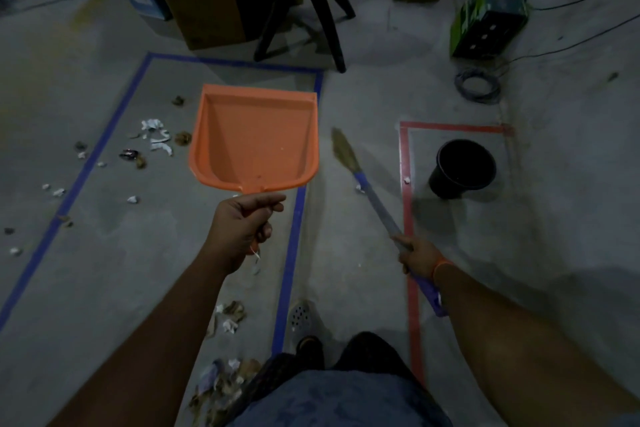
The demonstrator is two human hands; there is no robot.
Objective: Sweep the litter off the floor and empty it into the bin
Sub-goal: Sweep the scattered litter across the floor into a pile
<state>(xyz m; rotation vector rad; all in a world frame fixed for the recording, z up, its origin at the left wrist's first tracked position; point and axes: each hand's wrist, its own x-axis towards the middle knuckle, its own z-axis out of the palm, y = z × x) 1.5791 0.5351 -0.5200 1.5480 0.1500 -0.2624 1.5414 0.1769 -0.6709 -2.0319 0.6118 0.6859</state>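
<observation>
Paper scraps and leaves [156, 140] are lying scattered inside the blue-taped area at left. The left hand [242, 224] is gripping the empty orange dustpan [256, 139] by its handle, held aloft. The right hand [417, 255] is gripping the broom [367, 184]. Best lowering the pan's lip flat to the floor before sweeping; the black bin [462, 168] is waiting at right.

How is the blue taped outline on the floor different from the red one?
The blue tape outline encloses much of the scattered litter; the red tape outline surrounds the black bin and almost no litter. The blue outline looks larger and lies on the left, beneath the orange dustpan held by the left hand; the red lies right, by the broom in the right hand. Both are tape on bare concrete.
</observation>
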